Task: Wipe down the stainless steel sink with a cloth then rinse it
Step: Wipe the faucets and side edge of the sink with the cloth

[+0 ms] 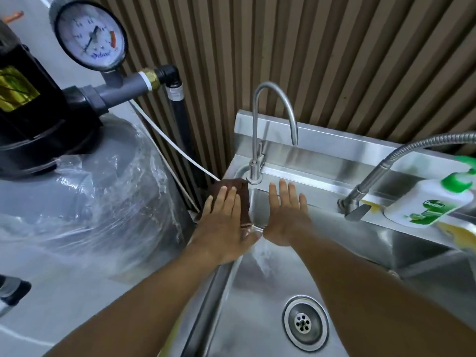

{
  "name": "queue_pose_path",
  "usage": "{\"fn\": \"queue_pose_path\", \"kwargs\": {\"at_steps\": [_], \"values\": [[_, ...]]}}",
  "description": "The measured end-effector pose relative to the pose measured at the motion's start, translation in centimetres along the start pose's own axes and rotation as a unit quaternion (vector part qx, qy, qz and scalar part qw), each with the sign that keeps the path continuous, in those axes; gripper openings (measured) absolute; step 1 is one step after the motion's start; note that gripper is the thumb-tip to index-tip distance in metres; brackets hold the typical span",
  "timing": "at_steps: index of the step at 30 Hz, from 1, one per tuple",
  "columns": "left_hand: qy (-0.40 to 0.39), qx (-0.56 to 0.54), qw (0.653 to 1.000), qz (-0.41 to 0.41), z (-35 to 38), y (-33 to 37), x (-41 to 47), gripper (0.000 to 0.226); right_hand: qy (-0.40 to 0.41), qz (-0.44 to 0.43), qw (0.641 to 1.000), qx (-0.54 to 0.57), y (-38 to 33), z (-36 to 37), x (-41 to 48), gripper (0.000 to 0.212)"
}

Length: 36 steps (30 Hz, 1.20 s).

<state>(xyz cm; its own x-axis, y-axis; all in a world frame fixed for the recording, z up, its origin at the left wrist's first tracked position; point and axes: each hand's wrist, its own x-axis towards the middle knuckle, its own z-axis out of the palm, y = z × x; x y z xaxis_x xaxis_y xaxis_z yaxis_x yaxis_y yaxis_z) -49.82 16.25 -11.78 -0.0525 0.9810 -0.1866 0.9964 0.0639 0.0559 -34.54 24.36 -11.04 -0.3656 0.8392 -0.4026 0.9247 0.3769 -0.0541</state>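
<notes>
Evidently mid-wipe, with left hand pressing brown cloth flat on sink rim, right hand spread empty; next, sweep toward drain.

The sink stands against the far wall, with the drain in its floor on the near side. A tap rises from the far left corner of the rim. Just left of its base lies a cloth, under the flat left hand. The right hand lies flat on the sink's far wall, right of the tap. Farther right on the ledge sit a hose tap, then a soap bottle with a sponge touching it. A tank stands left of the sink, a gauge above it.
</notes>
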Motion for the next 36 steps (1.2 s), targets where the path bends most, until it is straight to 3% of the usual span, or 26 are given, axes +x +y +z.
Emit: {"fn": "queue_pose_path", "kwargs": {"at_steps": [5, 9, 14, 20, 27, 30, 36], "values": [[0.034, -0.004, 0.999, 0.003, 1.6, -0.2, -6.6, 0.104, -0.004, 0.013, 1.0, -0.01, -0.2, 0.2, 0.0, 0.109], [-0.001, 0.007, 1.0, -0.012, -0.3, 0.5, -2.1, 0.109, -0.001, 0.013, 1.0, -0.015, -0.1, 0.5, 0.3, 0.111], [-0.065, 0.032, 0.997, 0.001, -1.4, 0.4, 5.0, 0.136, 0.012, 0.011, 0.999, -0.04, 0.2, 1.0, 0.6, 0.109], [0.018, 0.029, 0.999, 0.022, -0.2, 0.0, 0.4, 0.109, 0.034, -0.01, 0.999, -0.036, 1.0, 1.4, 0.9, 0.106], [0.04, 0.05, 0.997, 0.047, 3.0, -1.2, -11.2, 0.107, 0.047, -0.028, 0.998, -0.031, 1.7, 1.5, 0.9, 0.105], [-0.015, 0.046, 0.999, 0.008, 1.4, -0.2, -8.7, 0.113, 0.044, -0.038, 0.998, -0.031, 1.8, 1.3, 0.7, 0.103], [-0.034, 0.019, 0.999, -0.014, -1.0, 1.1, 2.6, 0.122, 0.047, -0.059, 0.996, -0.05, 2.7, 1.1, 0.9, 0.106]]}}
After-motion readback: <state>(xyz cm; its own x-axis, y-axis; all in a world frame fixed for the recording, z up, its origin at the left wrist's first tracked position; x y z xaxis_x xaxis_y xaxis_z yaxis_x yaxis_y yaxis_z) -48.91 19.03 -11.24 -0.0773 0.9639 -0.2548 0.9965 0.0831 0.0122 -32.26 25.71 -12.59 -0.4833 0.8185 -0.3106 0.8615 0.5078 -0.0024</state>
